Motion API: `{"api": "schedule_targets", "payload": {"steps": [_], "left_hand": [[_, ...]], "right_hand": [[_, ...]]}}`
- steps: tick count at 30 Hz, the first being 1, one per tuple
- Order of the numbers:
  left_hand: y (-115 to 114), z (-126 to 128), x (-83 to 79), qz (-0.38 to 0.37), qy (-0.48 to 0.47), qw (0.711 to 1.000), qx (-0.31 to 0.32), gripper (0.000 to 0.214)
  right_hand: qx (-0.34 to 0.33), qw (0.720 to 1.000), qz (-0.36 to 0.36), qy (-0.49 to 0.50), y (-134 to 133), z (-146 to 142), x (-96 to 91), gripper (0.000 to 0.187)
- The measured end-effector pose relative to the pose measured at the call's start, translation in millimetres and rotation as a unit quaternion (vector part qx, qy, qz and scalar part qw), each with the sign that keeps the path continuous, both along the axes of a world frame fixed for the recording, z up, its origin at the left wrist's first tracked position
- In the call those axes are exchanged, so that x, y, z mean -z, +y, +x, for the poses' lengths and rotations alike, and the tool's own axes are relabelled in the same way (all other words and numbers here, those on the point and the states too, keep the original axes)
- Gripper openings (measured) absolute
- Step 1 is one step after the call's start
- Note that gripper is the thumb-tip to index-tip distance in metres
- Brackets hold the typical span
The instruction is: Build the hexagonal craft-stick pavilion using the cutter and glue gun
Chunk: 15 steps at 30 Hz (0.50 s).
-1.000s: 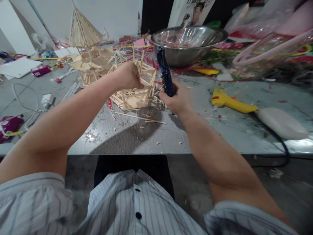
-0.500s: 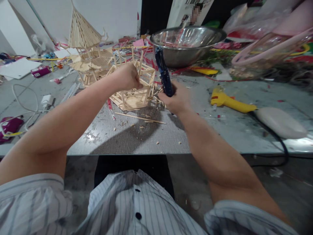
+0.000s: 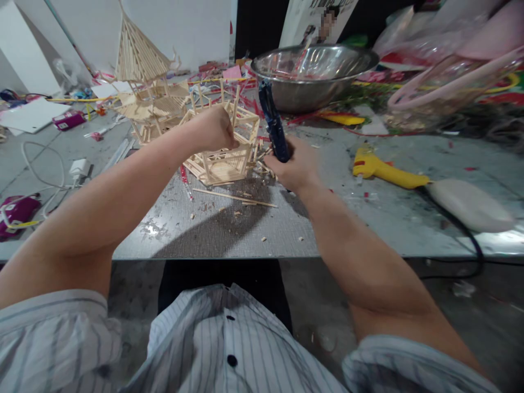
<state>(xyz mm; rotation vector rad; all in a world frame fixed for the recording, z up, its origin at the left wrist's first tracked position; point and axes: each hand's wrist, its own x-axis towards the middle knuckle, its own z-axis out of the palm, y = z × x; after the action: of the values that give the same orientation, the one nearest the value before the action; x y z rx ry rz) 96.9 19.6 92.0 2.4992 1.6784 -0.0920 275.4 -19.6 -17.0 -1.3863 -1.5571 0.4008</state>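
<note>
A small frame built of thin wooden sticks (image 3: 223, 158) stands on the grey table (image 3: 229, 229). My left hand (image 3: 213, 128) is closed over its top, fingers curled around part of the frame. My right hand (image 3: 295, 164) is wrapped round the handle of a dark blue glue gun (image 3: 273, 123), which points up and slightly left, just right of the frame. Loose sticks (image 3: 235, 196) and wood chips lie in front of the frame.
A taller stick tower with a pointed roof (image 3: 141, 82) stands behind on the left. A steel bowl (image 3: 313, 73) sits at the back, a yellow glue gun (image 3: 385, 169) with a black cord lies right. A white charger and cable (image 3: 77, 166) lie left.
Both hands stay almost still. The blue glue gun has shifted very slightly to the left, toward the stick frame.
</note>
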Motion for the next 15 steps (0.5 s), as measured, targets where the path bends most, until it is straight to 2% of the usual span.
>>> {"api": "schedule_targets", "payload": {"steps": [5,15], "left_hand": [[-2.6,0.3,-0.5,-0.002,-0.008,1.0,-0.001,0.035],[0.5,-2.2,-1.2,-0.033,-0.067,0.997,-0.007,0.028]], "right_hand": [[-0.002,1.0,0.004,0.002,1.5,1.0,1.6,0.015],[0.007,1.0,-0.024,-0.007,-1.7,-1.4,-3.6,0.014]]}}
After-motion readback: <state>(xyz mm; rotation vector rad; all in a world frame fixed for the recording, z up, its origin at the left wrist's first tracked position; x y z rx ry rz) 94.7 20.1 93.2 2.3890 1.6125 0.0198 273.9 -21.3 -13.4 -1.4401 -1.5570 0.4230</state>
